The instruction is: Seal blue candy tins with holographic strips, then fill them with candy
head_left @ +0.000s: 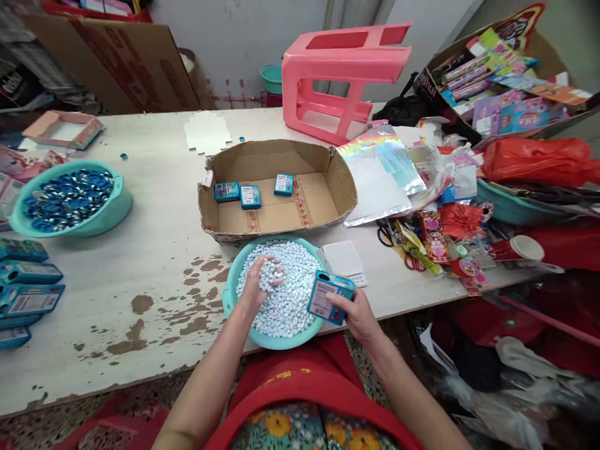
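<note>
A turquoise basin (280,343) full of small white pellets (297,300) stands at the table's front edge. My left hand (255,282) is in it, palm up, its fingers curled around a handful of pellets. Over the basin's right rim, my right hand (360,314) grips a small blue box (327,297) between thumb and fingers. A white printed label covers the side facing me, and a dark round opening shows at its top. Just behind the basin, a cut-down cardboard box (309,215) holds three similar blue boxes (250,197).
On the left stand a turquoise basin (122,203) of blue and silvery caps (70,197) and several stacked blue boxes (32,299). A pink stool (300,69) lies on its side at the back. Scissors (415,261), packets and foil sheets (387,156) clutter the right.
</note>
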A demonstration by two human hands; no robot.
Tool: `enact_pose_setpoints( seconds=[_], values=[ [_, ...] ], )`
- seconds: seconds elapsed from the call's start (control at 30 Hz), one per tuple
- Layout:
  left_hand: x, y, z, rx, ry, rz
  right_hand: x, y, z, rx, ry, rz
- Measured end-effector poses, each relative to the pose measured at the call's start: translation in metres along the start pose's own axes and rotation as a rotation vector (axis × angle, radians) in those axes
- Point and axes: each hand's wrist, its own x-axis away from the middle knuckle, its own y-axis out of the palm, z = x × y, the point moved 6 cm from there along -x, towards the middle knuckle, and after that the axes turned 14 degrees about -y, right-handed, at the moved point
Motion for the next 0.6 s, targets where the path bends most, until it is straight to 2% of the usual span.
enact_pose_setpoints(
  seconds=[0.13,0.27,0.33,0.43,0.6],
  values=[
    [0.001,0.023,0.0,0.133,-0.091,-0.025,0.0,0.013,0.001,0.3,-0.146,-0.074],
    [0.022,0.055,0.014,0.125,0.073,-0.081,-0.007,0.036,-0.012,0.575,-0.388,-0.202],
    [0.033,0.068,0.021,0.09,0.192,-0.066,-0.008,0.049,-0.017,0.646,-0.486,-0.269],
    [0.04,0.074,0.027,0.061,0.301,0.016,-0.012,0.062,-0.023,0.678,-0.535,-0.322],
    [0.037,0.073,0.033,0.078,0.336,0.103,-0.019,0.067,-0.032,0.694,-0.552,-0.335]
  ],
)
